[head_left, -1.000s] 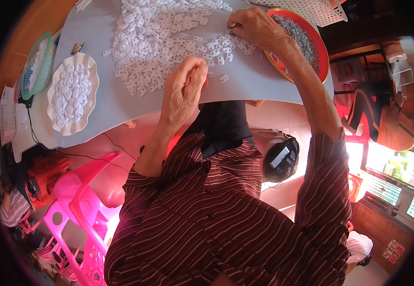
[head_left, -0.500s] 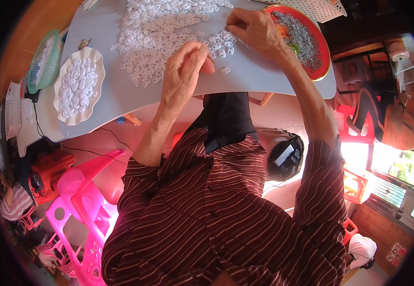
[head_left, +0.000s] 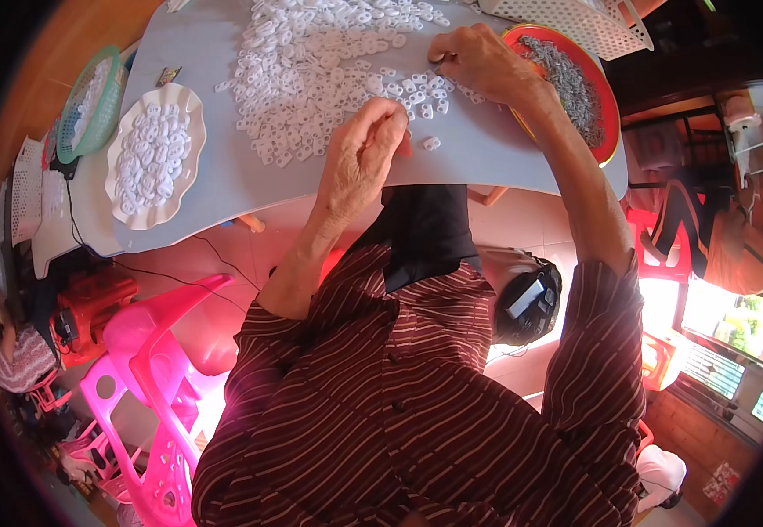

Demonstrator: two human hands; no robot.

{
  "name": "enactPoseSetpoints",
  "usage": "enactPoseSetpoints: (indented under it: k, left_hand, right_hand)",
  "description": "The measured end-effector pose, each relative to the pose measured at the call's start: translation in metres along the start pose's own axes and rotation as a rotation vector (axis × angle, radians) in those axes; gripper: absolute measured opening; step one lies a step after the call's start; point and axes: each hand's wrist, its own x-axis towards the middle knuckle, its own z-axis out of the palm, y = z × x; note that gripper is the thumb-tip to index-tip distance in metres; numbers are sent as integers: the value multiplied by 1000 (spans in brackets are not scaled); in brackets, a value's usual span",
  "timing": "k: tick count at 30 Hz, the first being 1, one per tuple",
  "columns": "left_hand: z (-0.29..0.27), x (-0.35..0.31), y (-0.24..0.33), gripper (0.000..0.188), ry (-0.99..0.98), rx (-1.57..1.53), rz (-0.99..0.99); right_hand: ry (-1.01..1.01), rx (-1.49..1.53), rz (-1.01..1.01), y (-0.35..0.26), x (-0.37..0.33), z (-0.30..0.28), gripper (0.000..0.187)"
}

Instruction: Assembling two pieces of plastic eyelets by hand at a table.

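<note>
My left hand [head_left: 367, 151] hovers over the near edge of the grey table [head_left: 223, 184], its fingers curled closed. Whatever they hold, if anything, is hidden. My right hand [head_left: 485, 67] is farther right and farther away, thumb and fingertips pinched together just above the tabletop. I cannot make out anything in that pinch. Between the hands lie several loose white plastic pieces with small holes [head_left: 418, 91]. They trail off from a broad heap of the same pieces [head_left: 298, 97]. Beside my right wrist sits a red round tray [head_left: 611, 114] of small grey metallic-looking parts [head_left: 572, 88].
A wavy-rimmed white dish [head_left: 195, 140] of white pieces stands at the table's left, near a green basket [head_left: 116, 110]. A white perforated basket [head_left: 566, 19] is at the far right. Below are a pink plastic chair [head_left: 126, 338] and a black bag [head_left: 522, 307]. Another person [head_left: 737, 250] sits at right.
The whole view has shifted slightly, so the table appears lower and farther right. My left hand has moved a little to the right; my right hand stays pinched near the same loose pieces.
</note>
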Motion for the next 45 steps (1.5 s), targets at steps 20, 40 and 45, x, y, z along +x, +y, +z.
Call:
enactPoseSetpoints:
  k: [20,40,45]
  left_hand:
    - [9,8,4,11,181,-16,207]
    - [8,3,-4,19,28,-370,-64]
    - [2,-4,4,20,105,-227,-26]
  right_hand:
    - [316,1315,198,-73,-51,36,17]
    - [462,1089,320,-92,-60,42,11]
    - [431,791,298,-82,-56,18,10]
